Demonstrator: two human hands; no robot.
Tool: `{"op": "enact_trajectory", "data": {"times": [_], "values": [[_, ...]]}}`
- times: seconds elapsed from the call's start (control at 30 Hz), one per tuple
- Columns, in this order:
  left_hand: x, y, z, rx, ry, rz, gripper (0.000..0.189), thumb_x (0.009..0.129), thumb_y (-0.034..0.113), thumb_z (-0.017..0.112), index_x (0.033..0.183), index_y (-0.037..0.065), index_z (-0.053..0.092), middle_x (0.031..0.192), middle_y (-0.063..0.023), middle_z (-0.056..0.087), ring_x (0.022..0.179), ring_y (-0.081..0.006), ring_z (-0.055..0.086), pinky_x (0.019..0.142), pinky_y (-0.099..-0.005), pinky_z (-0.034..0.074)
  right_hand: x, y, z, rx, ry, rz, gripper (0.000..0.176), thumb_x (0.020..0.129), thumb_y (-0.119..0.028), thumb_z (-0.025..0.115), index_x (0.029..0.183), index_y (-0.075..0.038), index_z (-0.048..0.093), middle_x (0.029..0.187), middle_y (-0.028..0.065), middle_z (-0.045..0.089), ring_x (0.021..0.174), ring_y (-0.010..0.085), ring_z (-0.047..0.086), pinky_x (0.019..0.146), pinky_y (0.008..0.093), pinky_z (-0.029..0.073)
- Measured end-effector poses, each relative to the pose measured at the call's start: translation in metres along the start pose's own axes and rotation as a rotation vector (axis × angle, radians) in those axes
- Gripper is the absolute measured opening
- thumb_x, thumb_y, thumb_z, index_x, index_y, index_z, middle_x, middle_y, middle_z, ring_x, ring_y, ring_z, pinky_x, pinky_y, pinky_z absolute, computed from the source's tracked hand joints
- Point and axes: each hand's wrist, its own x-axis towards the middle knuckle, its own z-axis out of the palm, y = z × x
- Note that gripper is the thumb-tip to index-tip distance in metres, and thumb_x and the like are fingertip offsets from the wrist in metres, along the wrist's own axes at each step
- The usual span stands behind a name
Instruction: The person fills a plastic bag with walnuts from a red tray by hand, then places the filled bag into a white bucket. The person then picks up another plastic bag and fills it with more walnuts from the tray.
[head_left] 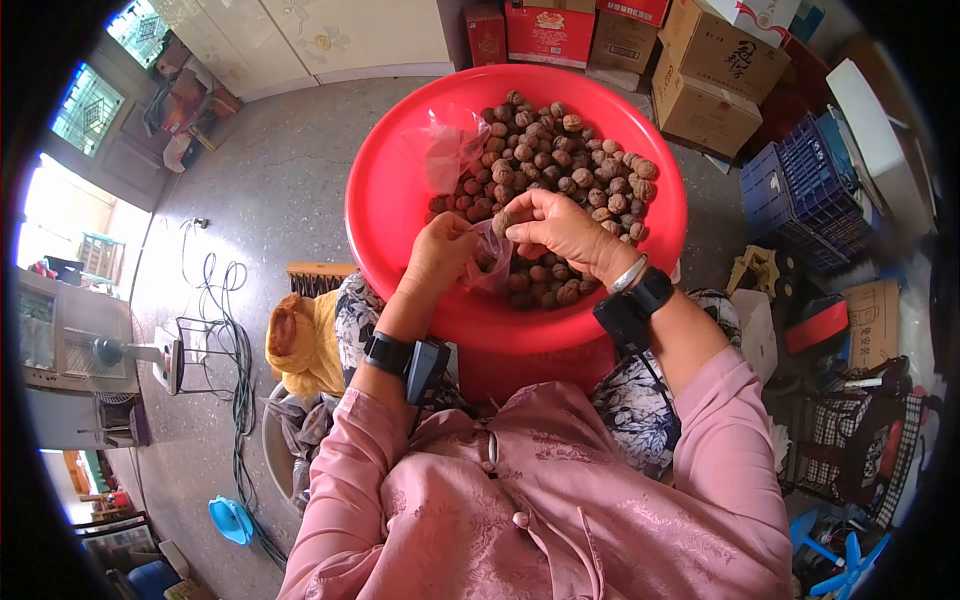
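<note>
A big red basin (385, 215) stands in front of me with a heap of walnuts (560, 150) in it. My left hand (440, 250) pinches the rim of a clear plastic bag (488, 268) over the near part of the basin. Between the fingertips of my right hand (560, 235) is a walnut (502, 222), held just above the mouth of that bag. What lies inside the bag is hard to make out. Another thin plastic bag (445, 150) lies in the basin, left of the heap.
Cardboard boxes (715, 75) are stacked beyond the basin to the right. Blue plastic crates (800, 190) stand at the right. A yellow cloth sack (310, 340) sits by my left knee, near a brush (315, 275). A dark cable (235, 350) runs over the floor at left.
</note>
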Motion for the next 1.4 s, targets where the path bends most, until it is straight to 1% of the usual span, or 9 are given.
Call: {"op": "enact_trajectory", "data": {"times": [0.33,0.63,0.7,0.83,0.97,1.13,1.23,1.27,1.4], "values": [[0.001,-0.003,-0.001,-0.018,-0.002,0.025,0.010,0.090,0.007,0.060,0.092,-0.001,0.054,0.066,-0.0090,0.060,0.043,-0.0168,0.056,0.035,-0.0293,0.043,0.005,0.008,0.003,-0.138,0.039,-0.005,0.023,0.087,-0.012,0.071,0.107,-0.006,0.061,0.093,-0.0005,0.063,0.075,0.0059,0.055,0.064,0.0221,0.048],[0.002,-0.003,0.002,-0.054,0.012,0.005,0.011,0.090,0.007,0.059,0.094,-0.001,0.054,0.072,-0.0107,0.062,0.043,-0.0177,0.057,0.035,-0.0302,0.045,0.005,0.005,-0.002,-0.216,0.012,-0.072,0.019,0.087,-0.011,0.069,0.104,-0.003,0.064,0.092,0.0006,0.064,0.075,0.0067,0.060,0.065,0.0230,0.051],[0.003,-0.006,0.001,-0.050,0.026,0.013,0.011,0.090,0.007,0.059,0.095,-0.002,0.054,0.073,-0.0114,0.062,0.043,-0.0180,0.057,0.035,-0.0305,0.045,0.003,-0.004,-0.015,-0.255,0.067,-0.064,0.023,0.086,-0.016,0.069,0.103,-0.001,0.065,0.092,0.0051,0.068,0.073,0.0117,0.063,0.066,0.0267,0.053],[0.003,-0.008,-0.001,-0.053,0.002,0.037,0.011,0.090,0.007,0.059,0.095,-0.002,0.054,0.074,-0.0115,0.062,0.043,-0.0178,0.057,0.035,-0.0302,0.045,0.000,-0.013,-0.047,-0.410,0.279,-0.187,0.017,0.083,-0.012,0.069,0.095,-0.001,0.066,0.082,0.0048,0.068,0.067,0.0114,0.063,0.063,0.0275,0.052],[0.003,-0.008,-0.001,-0.052,-0.002,0.008,0.012,0.090,0.007,0.060,0.094,-0.002,0.054,0.072,-0.0110,0.062,0.044,-0.0172,0.057,0.036,-0.0300,0.045,-0.003,-0.011,-0.070,-0.599,0.408,-0.203,0.013,0.081,-0.011,0.070,0.090,-0.002,0.067,0.080,0.0065,0.068,0.073,0.0142,0.064,0.069,0.0310,0.053],[0.002,-0.005,-0.001,-0.048,-0.015,0.017,0.012,0.089,0.007,0.060,0.094,-0.002,0.054,0.070,-0.0105,0.061,0.043,-0.0169,0.056,0.035,-0.0299,0.045,-0.003,0.002,-0.063,-0.820,0.335,-0.274,0.015,0.076,-0.009,0.070,0.090,-0.003,0.067,0.084,0.0139,0.069,0.080,0.0296,0.067,0.074,0.0385,0.053],[0.002,-0.005,-0.002,-0.042,-0.011,0.007,0.012,0.088,0.007,0.060,0.093,-0.002,0.054,0.069,-0.0099,0.061,0.042,-0.0168,0.055,0.035,-0.0297,0.044,0.006,0.012,-0.056,-0.982,0.277,-0.388,0.017,0.075,-0.008,0.069,0.092,-0.004,0.065,0.085,0.0134,0.068,0.085,0.0329,0.065,0.079,0.0408,0.052],[0.004,-0.009,-0.002,-0.059,-0.009,0.018,0.012,0.088,0.006,0.060,0.093,-0.002,0.053,0.068,-0.0099,0.061,0.042,-0.0169,0.055,0.034,-0.0297,0.044,0.008,0.015,-0.056,-1.027,0.261,-0.358,0.024,0.075,-0.008,0.068,0.098,-0.005,0.063,0.094,0.0140,0.065,0.096,0.0349,0.062,0.085,0.0424,0.050],[-0.002,0.000,-0.002,-0.024,-0.020,0.001,0.012,0.088,0.006,0.060,0.092,-0.001,0.053,0.067,-0.0102,0.061,0.040,-0.0173,0.055,0.034,-0.0297,0.044,0.019,0.021,-0.051,-1.190,0.198,-0.295,0.035,0.074,-0.009,0.071,0.107,-0.006,0.061,0.113,0.0150,0.059,0.107,0.0345,0.059,0.090,0.0424,0.049]]}}
